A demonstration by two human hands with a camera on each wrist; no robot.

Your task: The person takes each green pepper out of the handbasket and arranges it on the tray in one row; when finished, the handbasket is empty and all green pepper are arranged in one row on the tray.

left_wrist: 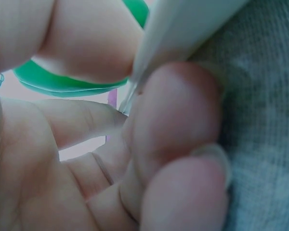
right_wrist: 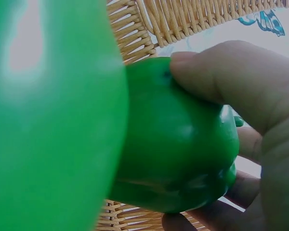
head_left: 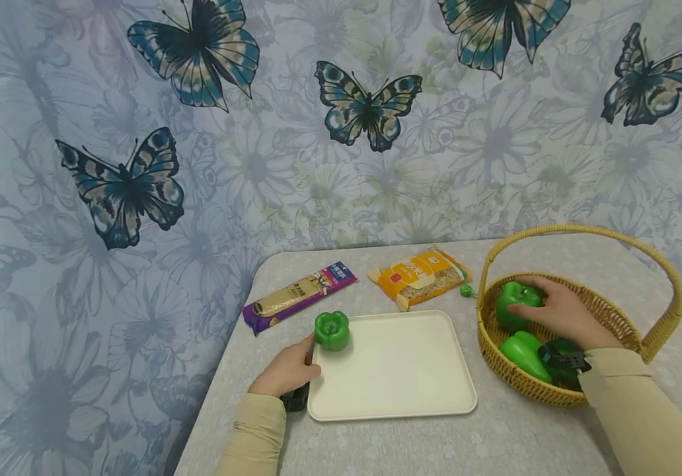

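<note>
At the left side of a cream tray (head_left: 397, 370), my left hand (head_left: 284, 369) holds its edge, thumb above and fingers below, as the tray rim (left_wrist: 178, 36) in the left wrist view shows. A green bell pepper (head_left: 332, 332) stands on the tray's far left corner, just beyond that hand. Over on the right, my right hand (head_left: 564, 314) grips another green bell pepper (head_left: 513, 305) inside a wicker basket (head_left: 486, 347). Thumb and fingers curl round opposite sides of this pepper (right_wrist: 183, 134). A lighter green pepper (head_left: 524, 354) lies nearer in the basket, with a darker one partly hidden by the wrist.
A purple packet of noodles (head_left: 299, 297) and an orange bag of grains (head_left: 421, 276) lie behind the tray. Between bag and basket is a small green item (head_left: 467, 290). The basket's tall handle (head_left: 579, 229) arches above my right hand. A butterfly-patterned wall stands behind the table.
</note>
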